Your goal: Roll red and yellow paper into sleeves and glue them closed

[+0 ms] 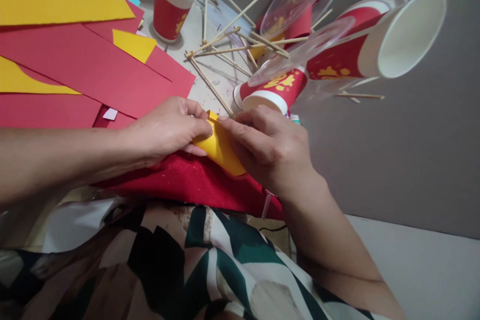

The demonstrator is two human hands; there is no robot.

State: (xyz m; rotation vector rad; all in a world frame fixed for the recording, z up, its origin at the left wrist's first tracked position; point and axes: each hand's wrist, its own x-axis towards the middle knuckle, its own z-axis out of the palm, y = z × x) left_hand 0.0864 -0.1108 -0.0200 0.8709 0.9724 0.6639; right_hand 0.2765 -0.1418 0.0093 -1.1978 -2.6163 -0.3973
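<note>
Between my two hands is a piece of yellow paper, curved round with its top edge folded over. My left hand pinches it from the left, thumb and fingers closed at the upper edge. From the right, my right hand grips the same paper, its index fingertip pressing at the fold. The right thumb is hidden behind the hand. Red cloth lies below the paper, along the table's near edge.
Red paper sheets and yellow paper pieces cover the left side. A paper cup stands upright at the back. A frame of wooden sticks and several tilted cups with clear plastic discs rise at the right, near a grey wall.
</note>
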